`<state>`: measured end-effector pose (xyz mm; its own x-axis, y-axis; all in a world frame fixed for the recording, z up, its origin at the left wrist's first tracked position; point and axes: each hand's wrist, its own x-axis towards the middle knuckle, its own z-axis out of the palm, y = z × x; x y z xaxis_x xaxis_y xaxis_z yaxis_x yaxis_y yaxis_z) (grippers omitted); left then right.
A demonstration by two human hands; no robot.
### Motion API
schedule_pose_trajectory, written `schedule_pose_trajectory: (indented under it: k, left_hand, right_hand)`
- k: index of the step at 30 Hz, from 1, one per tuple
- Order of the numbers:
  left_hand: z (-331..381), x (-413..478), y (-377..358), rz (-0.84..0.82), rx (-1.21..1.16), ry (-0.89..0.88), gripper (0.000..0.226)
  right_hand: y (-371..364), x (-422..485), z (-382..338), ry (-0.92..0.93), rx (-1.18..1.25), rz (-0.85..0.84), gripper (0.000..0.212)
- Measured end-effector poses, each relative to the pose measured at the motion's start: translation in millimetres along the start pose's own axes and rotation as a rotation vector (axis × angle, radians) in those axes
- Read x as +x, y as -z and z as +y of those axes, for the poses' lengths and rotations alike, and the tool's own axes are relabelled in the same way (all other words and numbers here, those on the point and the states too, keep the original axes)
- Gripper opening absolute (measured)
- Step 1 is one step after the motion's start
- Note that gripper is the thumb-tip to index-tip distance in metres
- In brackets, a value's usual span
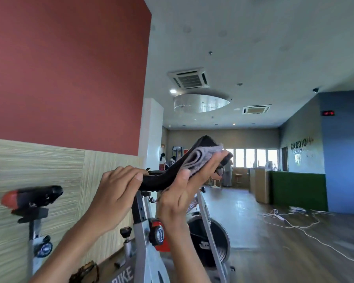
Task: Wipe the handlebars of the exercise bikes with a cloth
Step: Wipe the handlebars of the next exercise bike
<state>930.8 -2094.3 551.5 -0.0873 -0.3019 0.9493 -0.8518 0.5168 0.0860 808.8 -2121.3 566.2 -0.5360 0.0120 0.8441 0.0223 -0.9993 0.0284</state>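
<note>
A silver exercise bike stands right before me, its black handlebar curving up and to the right. My left hand grips the handlebar's near left part, fingers curled over the top. My right hand holds a grey folded cloth wrapped against the raised right horn of the handlebar, thumb on the near side and fingers behind the cloth. The horn's black tip sticks out above the cloth.
A black and red saddle on a silver post is at the left, next to the striped wall panel. White cables trail over the wooden floor at the right. People stand far back by a counter.
</note>
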Motion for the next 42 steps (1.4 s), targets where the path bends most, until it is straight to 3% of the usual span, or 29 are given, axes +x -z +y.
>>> schedule_pose_trajectory:
  k: [4,9,14,18,21,23,27,30,32,35,37,42]
  left_hand:
    - [-5,-2,0,-0.023,0.012,-0.022,0.043]
    - [-5,-4,-2,0.021,0.003,-0.020,0.049]
    - [-3,-3,-2,0.001,-0.015,0.005,0.049]
    - [-1,-4,-1,0.005,-0.012,0.016,0.047]
    - [1,-4,-2,0.002,-0.004,0.026,0.051]
    - [1,-4,-3,0.016,-0.002,0.037,0.049]
    - [1,-5,-7,0.061,-0.013,0.024,0.045]
    - [-1,-5,-9,0.087,0.002,0.008,0.044]
    - [-1,-5,-11,0.092,0.000,0.007,0.043]
    - [0,-6,-12,0.093,-0.020,0.017,0.045]
    - [-1,-6,-12,0.085,-0.018,0.017,0.046]
    - [1,-6,-11,0.075,-0.019,0.014,0.046]
  right_hand:
    - [-3,31,-4,-0.114,0.082,0.172,0.051]
    - [-5,9,-11,-0.061,0.004,0.075,0.054]
    - [-2,39,0,0.134,-0.240,0.070,0.049]
    - [13,-7,18,0.490,-0.610,-0.210,0.041]
    - [35,16,34,0.797,-0.758,-0.334,0.042]
    - [41,40,37,0.902,-0.755,-0.310,0.042]
    - [31,43,35,0.900,-0.678,-0.270,0.040]
    - [36,50,51,1.070,-0.599,-0.300,0.042]
    - [33,62,51,0.943,-0.439,-0.264,0.043]
    - [12,53,22,0.340,-0.060,-0.044,0.050]
    - [4,34,1,0.064,0.046,0.046,0.053]
    - [12,19,2,0.052,0.008,-0.053,0.057]
